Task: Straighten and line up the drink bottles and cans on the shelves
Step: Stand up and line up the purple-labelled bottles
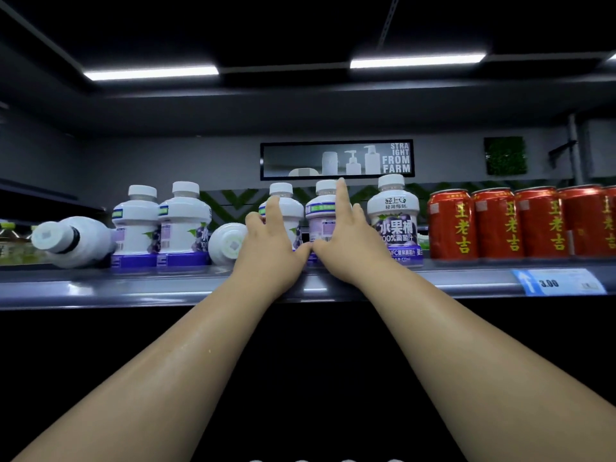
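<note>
Seemingly stiff, slick and light, the juice bottles (320,211) want waist grips; left hand (270,248) and right hand (343,245) rest straight, spread fingers (341,195) on them.

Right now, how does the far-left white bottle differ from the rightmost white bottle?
The far-left bottle lies on its side, cap pointing left; the rightmost bottle stands upright. The far-left bottle shows no readable label; the rightmost bottle's purple label faces front. Both are white with white caps.
</note>
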The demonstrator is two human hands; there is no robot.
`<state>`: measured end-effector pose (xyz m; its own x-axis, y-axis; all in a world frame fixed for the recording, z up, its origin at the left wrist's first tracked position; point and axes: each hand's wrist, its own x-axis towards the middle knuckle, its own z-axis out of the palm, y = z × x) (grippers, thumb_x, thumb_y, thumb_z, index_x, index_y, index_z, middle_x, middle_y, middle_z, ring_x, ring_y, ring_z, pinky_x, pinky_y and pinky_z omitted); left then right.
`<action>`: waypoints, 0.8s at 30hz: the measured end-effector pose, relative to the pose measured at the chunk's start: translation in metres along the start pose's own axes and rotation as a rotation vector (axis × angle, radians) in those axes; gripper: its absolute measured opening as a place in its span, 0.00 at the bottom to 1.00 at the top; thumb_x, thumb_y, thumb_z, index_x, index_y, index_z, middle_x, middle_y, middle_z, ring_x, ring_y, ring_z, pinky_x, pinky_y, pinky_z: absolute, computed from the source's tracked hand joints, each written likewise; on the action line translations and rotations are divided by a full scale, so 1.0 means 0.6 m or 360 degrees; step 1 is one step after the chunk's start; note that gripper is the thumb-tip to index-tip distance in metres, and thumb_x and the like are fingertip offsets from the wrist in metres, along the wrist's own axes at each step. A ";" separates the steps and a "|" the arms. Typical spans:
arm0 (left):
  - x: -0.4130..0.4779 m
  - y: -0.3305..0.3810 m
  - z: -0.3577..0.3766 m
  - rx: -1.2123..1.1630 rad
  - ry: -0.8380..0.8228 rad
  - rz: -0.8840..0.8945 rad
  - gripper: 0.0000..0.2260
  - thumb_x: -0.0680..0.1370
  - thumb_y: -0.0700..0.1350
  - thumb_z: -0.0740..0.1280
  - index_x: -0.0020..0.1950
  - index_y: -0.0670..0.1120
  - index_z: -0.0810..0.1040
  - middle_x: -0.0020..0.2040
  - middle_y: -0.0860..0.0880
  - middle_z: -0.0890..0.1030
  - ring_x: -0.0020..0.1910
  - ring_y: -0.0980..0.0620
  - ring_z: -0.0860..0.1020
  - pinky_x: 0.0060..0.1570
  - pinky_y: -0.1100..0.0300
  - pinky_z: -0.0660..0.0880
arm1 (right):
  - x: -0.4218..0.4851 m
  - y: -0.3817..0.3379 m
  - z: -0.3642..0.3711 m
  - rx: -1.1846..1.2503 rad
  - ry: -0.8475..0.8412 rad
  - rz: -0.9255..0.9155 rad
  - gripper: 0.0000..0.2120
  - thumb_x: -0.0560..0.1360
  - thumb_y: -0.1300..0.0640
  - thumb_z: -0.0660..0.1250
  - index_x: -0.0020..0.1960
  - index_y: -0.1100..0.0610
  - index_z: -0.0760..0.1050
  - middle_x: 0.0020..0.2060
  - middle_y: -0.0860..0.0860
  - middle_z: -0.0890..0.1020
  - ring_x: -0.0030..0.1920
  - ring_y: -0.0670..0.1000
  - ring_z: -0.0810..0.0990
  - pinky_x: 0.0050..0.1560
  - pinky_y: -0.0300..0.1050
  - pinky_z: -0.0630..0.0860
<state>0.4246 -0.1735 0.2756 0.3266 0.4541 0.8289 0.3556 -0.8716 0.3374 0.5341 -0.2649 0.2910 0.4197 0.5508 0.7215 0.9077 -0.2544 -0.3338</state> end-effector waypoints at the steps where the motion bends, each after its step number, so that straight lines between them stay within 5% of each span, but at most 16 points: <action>1: 0.005 -0.001 0.000 -0.0015 -0.0032 -0.0021 0.44 0.74 0.54 0.72 0.79 0.49 0.46 0.69 0.39 0.61 0.60 0.38 0.73 0.59 0.51 0.68 | -0.001 0.000 0.002 0.0024 0.0031 0.0016 0.53 0.73 0.42 0.68 0.78 0.43 0.28 0.76 0.58 0.56 0.66 0.64 0.72 0.61 0.57 0.72; 6: 0.039 -0.015 -0.006 -0.0066 -0.0100 -0.0153 0.43 0.75 0.49 0.70 0.79 0.48 0.42 0.68 0.37 0.67 0.61 0.38 0.72 0.53 0.51 0.67 | -0.009 -0.005 0.008 -0.0012 0.0139 0.0069 0.54 0.72 0.36 0.68 0.78 0.46 0.29 0.70 0.59 0.62 0.66 0.64 0.71 0.63 0.58 0.71; 10: 0.056 -0.026 -0.009 -0.0009 -0.0213 -0.0202 0.49 0.73 0.56 0.72 0.78 0.45 0.39 0.66 0.38 0.73 0.59 0.39 0.75 0.50 0.52 0.69 | -0.012 -0.005 0.013 -0.0062 0.0057 0.0044 0.53 0.73 0.37 0.64 0.76 0.45 0.25 0.71 0.58 0.67 0.62 0.63 0.75 0.59 0.60 0.74; 18: 0.047 -0.045 -0.035 -0.0399 -0.0100 -0.0286 0.43 0.71 0.52 0.73 0.77 0.46 0.49 0.55 0.45 0.73 0.50 0.43 0.73 0.49 0.55 0.67 | -0.020 -0.004 0.010 -0.0090 0.0089 0.0045 0.53 0.72 0.35 0.64 0.76 0.44 0.26 0.70 0.56 0.68 0.63 0.61 0.74 0.58 0.60 0.74; 24: 0.041 -0.049 -0.027 -0.0389 -0.0156 -0.0246 0.54 0.67 0.60 0.77 0.78 0.48 0.44 0.66 0.44 0.73 0.60 0.43 0.73 0.52 0.53 0.68 | -0.022 -0.002 0.018 -0.0121 0.0197 0.0039 0.55 0.71 0.31 0.66 0.77 0.44 0.28 0.68 0.56 0.67 0.65 0.61 0.73 0.57 0.59 0.75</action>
<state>0.4080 -0.1398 0.2933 0.3723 0.5901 0.7164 0.1901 -0.8040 0.5634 0.5271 -0.2635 0.2754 0.4340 0.4425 0.7848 0.8928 -0.3282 -0.3087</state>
